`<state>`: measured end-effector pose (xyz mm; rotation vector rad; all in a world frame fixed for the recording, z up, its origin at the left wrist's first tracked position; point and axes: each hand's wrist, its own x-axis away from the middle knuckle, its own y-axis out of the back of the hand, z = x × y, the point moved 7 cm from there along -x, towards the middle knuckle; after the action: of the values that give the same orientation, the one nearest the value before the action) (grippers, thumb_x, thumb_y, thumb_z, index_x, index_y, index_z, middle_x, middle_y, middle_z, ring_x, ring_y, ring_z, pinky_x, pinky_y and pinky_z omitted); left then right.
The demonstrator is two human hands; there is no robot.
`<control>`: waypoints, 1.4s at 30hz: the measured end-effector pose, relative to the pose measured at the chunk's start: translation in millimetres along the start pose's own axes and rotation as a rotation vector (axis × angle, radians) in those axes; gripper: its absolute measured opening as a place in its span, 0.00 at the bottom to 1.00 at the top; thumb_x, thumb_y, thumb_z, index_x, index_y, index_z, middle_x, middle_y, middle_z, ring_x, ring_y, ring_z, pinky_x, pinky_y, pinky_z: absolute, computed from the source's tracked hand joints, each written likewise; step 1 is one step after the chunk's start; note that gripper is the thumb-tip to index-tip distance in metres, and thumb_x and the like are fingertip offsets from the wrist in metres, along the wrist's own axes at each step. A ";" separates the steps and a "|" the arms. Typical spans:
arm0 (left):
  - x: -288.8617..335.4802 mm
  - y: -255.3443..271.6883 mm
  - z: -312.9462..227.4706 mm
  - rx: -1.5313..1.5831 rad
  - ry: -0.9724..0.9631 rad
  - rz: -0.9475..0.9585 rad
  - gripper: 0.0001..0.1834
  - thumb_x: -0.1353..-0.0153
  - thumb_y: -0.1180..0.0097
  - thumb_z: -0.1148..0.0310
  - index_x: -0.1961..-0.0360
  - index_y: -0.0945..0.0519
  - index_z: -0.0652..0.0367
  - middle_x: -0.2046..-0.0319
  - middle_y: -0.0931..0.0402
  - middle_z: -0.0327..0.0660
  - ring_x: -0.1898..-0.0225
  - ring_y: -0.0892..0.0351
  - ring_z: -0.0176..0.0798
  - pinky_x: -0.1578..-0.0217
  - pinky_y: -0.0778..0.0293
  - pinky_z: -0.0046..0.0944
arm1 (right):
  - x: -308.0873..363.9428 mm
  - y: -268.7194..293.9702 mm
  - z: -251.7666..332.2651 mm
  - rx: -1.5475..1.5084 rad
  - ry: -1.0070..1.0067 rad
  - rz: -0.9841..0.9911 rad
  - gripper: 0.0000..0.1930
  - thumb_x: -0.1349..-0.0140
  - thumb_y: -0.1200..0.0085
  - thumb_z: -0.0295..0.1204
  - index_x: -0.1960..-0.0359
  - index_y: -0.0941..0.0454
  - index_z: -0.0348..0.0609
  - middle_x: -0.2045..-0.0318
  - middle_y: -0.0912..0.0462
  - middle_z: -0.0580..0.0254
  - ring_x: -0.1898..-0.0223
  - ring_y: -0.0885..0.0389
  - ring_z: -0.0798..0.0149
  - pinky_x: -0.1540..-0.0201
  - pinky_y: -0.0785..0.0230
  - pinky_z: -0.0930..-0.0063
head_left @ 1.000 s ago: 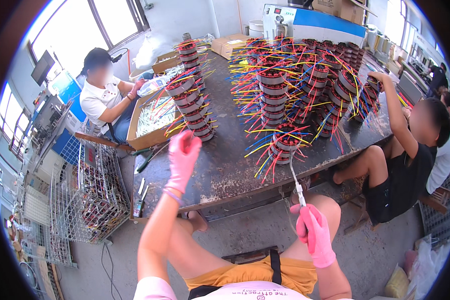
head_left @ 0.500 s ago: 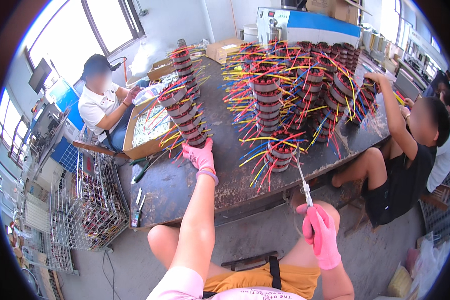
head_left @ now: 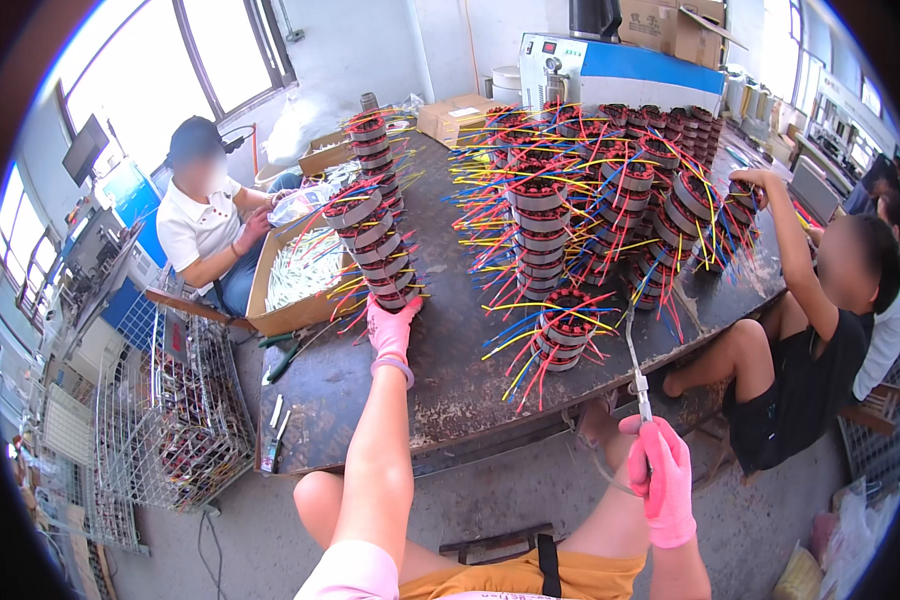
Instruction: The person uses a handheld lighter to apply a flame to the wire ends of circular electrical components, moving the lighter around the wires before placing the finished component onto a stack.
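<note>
L hand point(head_left: 389, 330) has reached fwd to the leaning stator stack point(head_left: 375, 235) on the bench point(head_left: 450, 390), fingers now closed on its base. R hand point(head_left: 662, 480) grips thin metal tool point(head_left: 636, 365), right of stack.

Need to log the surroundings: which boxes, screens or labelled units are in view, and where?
Open cardboard box: table's left edge, brown, holding pale wires.
Closed cardboard box: far table end, brown, flat.
Cardboard cartons: atop the machine, brown.
Machine: far end, white and blue box.
Monitor: left by window, dark screen.
</note>
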<state>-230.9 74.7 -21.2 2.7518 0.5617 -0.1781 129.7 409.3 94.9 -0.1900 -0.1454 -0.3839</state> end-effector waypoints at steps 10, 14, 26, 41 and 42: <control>-49.8 -12.0 30.7 0.065 0.001 0.392 0.48 0.62 0.19 0.59 0.38 0.29 0.60 0.51 0.19 0.39 0.57 0.19 0.35 0.63 0.22 0.36 | -7.4 -9.2 11.9 -0.015 0.038 -0.057 0.17 0.26 0.54 0.40 0.54 0.24 0.35 0.87 0.38 0.75 0.87 0.46 0.81 0.84 0.57 0.84; -58.4 -21.4 26.2 0.149 -0.013 0.560 0.48 0.61 0.19 0.59 0.38 0.29 0.58 0.56 0.19 0.36 0.68 0.24 0.29 0.73 0.28 0.30 | -8.7 -13.5 13.4 -0.003 0.041 -0.062 0.17 0.26 0.54 0.39 0.55 0.24 0.35 0.87 0.37 0.75 0.87 0.46 0.81 0.84 0.57 0.84; -42.2 -11.1 14.0 0.006 -0.312 0.331 0.57 0.60 0.22 0.54 0.30 0.40 0.61 0.33 0.39 0.52 0.31 0.39 0.51 0.31 0.42 0.45 | -0.5 -26.7 19.2 0.042 0.033 -0.014 0.17 0.25 0.56 0.39 0.53 0.25 0.35 0.84 0.34 0.74 0.86 0.44 0.81 0.83 0.53 0.84; 6.5 -22.1 -14.0 -0.347 0.053 -0.306 0.50 0.72 0.20 0.45 0.44 0.26 0.50 0.49 0.20 0.47 0.44 0.25 0.57 0.43 0.29 0.54 | -1.5 -7.0 20.5 -0.040 -0.005 0.068 0.21 0.25 0.55 0.41 0.48 0.27 0.31 0.84 0.32 0.72 0.85 0.39 0.80 0.82 0.49 0.84; 1.8 -21.5 -11.3 -0.324 0.029 -0.282 0.50 0.71 0.20 0.45 0.43 0.26 0.49 0.48 0.20 0.45 0.43 0.25 0.55 0.43 0.30 0.54 | -1.7 -5.6 19.9 -0.059 0.004 0.075 0.21 0.25 0.55 0.41 0.48 0.26 0.31 0.83 0.32 0.73 0.84 0.39 0.80 0.82 0.49 0.85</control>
<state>-237.3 97.9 -17.1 2.3583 0.9009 -0.1018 123.9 409.0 114.8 -0.2525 -0.1230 -0.3141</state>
